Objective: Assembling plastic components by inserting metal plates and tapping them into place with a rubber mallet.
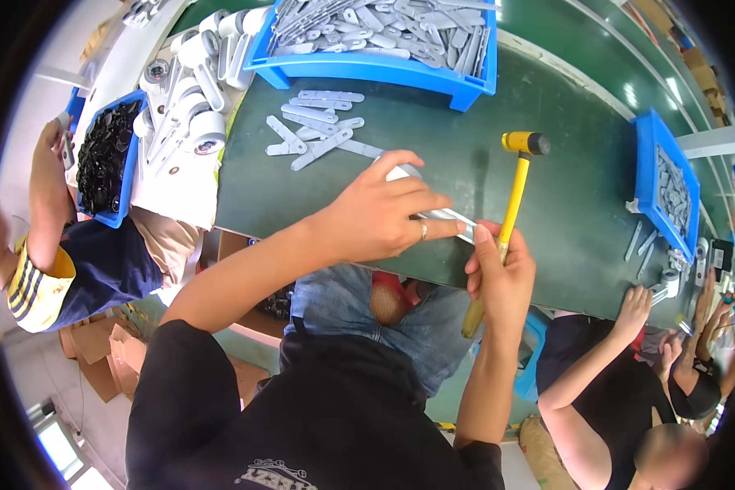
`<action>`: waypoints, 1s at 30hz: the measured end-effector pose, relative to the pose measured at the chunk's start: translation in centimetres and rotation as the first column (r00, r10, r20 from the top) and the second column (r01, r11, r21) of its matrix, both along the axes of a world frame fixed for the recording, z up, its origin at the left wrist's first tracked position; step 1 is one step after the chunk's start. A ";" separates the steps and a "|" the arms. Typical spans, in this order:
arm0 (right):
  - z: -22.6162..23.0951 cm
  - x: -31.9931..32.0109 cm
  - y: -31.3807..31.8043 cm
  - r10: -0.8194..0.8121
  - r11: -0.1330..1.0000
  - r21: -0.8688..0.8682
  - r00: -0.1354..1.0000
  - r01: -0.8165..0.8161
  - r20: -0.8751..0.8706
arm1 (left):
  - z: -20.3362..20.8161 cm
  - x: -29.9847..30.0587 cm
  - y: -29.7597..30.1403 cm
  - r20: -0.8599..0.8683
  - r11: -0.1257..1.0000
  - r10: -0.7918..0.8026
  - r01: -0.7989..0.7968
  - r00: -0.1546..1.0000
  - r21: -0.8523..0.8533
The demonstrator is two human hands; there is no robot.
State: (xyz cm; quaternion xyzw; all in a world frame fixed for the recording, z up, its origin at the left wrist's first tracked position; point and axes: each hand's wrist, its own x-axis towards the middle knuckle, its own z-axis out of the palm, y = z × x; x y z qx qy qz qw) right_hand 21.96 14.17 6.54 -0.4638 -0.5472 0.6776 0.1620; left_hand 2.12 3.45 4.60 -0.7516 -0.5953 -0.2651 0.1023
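My left hand (384, 208) is closed around a white long-handled part with a round head (402, 172), above the green tabletop. Its narrow end points toward my right hand (502, 273), which grips a hammer (514, 196) by its yellow handle. The hammer stands nearly upright, its yellow and black head well above my fingers. My right thumb and fingertips are close to the white part's end; whether they touch it I cannot tell. Several flat grey strips (322, 149) lie loosely on the table beyond my left hand.
A blue bin (367, 72) heaped with grey strips stands at the far side. White round-headed parts (207, 131) and a blue bin of black pieces (131, 184) are at the left, beside a person. Another blue bin (647, 167) is at the right, near co-workers' hands.
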 end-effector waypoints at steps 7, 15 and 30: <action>-0.2 -0.2 -1.6 -0.078 0.997 0.010 0.997 0.078 -0.013 | 0.1 -0.4 0.0 -0.023 0.998 -0.060 0.060 0.998 -0.021; -0.2 0.0 -1.7 -0.084 0.994 0.067 0.996 0.085 -0.013 | -0.1 -1.3 0.2 -0.022 0.990 -0.144 0.144 0.989 -0.001; 5.0 8.9 -10.2 0.024 0.956 0.288 0.996 -0.048 0.086 | -0.3 -0.8 -0.1 0.075 0.990 -0.139 0.139 0.987 0.009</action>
